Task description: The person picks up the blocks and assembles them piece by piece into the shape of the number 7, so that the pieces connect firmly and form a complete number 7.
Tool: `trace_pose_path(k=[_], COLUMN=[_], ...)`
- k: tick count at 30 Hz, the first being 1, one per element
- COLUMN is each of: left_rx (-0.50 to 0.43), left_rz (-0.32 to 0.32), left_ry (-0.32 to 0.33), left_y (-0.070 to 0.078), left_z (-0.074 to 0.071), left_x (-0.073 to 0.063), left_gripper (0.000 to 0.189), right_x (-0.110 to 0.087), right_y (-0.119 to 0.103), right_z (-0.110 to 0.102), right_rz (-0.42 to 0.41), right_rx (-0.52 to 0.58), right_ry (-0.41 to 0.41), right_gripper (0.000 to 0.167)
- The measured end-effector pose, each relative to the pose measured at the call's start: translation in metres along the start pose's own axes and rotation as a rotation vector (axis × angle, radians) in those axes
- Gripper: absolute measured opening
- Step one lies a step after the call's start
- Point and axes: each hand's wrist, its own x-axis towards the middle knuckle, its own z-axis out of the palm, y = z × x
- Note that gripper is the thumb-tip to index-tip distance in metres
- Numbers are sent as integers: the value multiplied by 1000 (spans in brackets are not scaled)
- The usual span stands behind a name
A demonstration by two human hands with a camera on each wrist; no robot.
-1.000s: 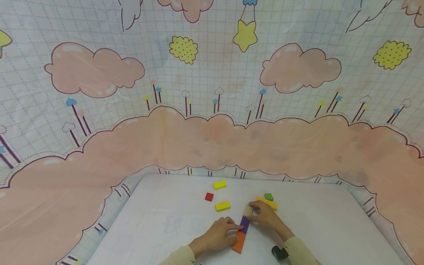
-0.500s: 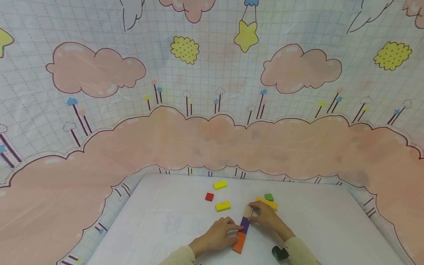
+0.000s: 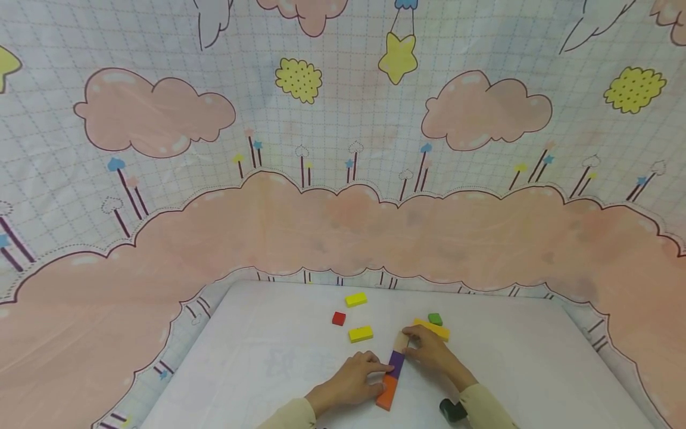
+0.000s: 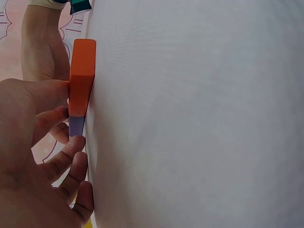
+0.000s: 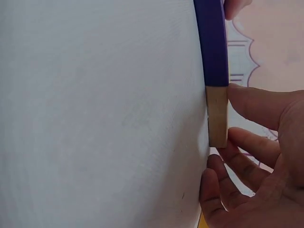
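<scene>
An orange block (image 3: 387,398), a purple block (image 3: 397,359) and a plain wooden block (image 3: 401,341) lie end to end in a slanting row on the white table. My left hand (image 3: 351,379) has its thumb against the orange block and its outstretched index finger on the purple one; the other fingers bend loosely beside the row. At the far end, my right hand (image 3: 431,351) holds the wooden block (image 5: 217,116) between thumb and index finger. Its thumb tip sits by the seam with the purple block (image 5: 213,42).
Beyond the left hand lie two yellow blocks (image 3: 361,334) and a red block (image 3: 339,319). A longer yellow-orange block (image 3: 440,331) and a green block (image 3: 435,319) are behind the right hand. Beside the right sleeve sits a dark green piece (image 3: 452,410). A patterned cloth (image 3: 343,232) surrounds the white table (image 3: 257,333).
</scene>
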Motion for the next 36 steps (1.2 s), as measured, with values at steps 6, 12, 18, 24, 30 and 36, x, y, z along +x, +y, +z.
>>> trace_pose_path(k=[6,12,18,24,30,36], left_rx=[-10,-16,-9,-19,-8,11], left_rz=[-9,-7,-4,-22,-9,9], left_ry=[-6,-5,5,4,8,13], left_y=[1,3,3,5,8,10], left_z=[-1,-2,-1,-1,0,1], left_x=[-1,-3,-3,-8,-13,-18], left_gripper=[39,39,39,38,38,38], right_x=[2,0,-1,-3,-7,-11], right_y=[1,0,-1,-2,-4,-6], right_z=[0,0,0,0,-1,-1], right_rz=[0,28,44,45,44,31], right_rx=[-6,-6,-8,-11,-20,-12], right_ry=[8,0,-5,-18,-25,-35], right_gripper=[40,39,39,39,39,39])
